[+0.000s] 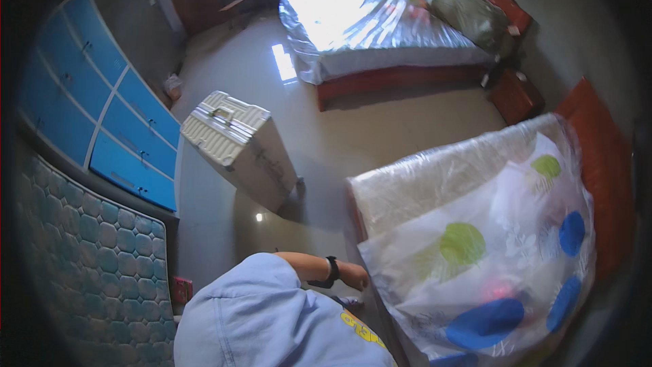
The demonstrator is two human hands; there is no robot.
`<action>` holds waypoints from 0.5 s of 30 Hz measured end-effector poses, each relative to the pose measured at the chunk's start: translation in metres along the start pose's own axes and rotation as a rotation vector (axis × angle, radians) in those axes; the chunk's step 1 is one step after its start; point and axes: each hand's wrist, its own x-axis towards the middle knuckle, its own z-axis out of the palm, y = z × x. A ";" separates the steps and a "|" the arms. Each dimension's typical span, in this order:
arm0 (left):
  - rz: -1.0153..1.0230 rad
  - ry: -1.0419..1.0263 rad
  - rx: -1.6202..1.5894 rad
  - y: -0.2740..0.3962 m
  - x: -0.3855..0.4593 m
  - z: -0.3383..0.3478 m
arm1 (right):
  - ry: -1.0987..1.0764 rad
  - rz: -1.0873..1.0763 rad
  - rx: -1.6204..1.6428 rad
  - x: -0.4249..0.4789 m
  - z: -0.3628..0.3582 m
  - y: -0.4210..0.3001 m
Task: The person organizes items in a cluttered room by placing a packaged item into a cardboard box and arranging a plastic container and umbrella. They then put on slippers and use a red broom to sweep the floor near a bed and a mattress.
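My left hand [355, 276], with a black watch on the wrist, is beside the near edge of a bed. Its fingers look curled, but whether they hold anything cannot be made out. Close to it hangs the edge of a white plastic cover [412, 244] with green and blue spots, spread over a mattress [433, 178] wrapped in clear plastic. My right hand is out of view. At the lower middle my light blue sleeve and shirt front fill the picture.
A ribbed, pale hard-shell suitcase [270, 163] stands upright on the glossy floor. Blue cabinets [122, 117] and a quilted mattress [107, 260] are at left. A second plastic-covered bed [387, 74] is at the far side, near a reddish-brown bedside cabinet [517, 97].
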 end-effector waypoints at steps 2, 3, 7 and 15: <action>-0.221 0.137 0.096 -0.043 -0.059 -0.022 | -0.067 0.024 -0.180 -0.010 0.030 0.009; -0.341 0.171 0.186 -0.073 -0.090 -0.032 | -0.103 0.027 -0.271 -0.016 0.049 0.009; -0.391 0.335 0.339 -0.199 -0.277 -0.038 | -0.226 -0.006 -0.602 -0.035 0.138 -0.005; -1.208 1.223 -0.423 -0.259 -0.659 0.066 | -0.350 -0.371 -0.667 -0.065 0.408 -0.082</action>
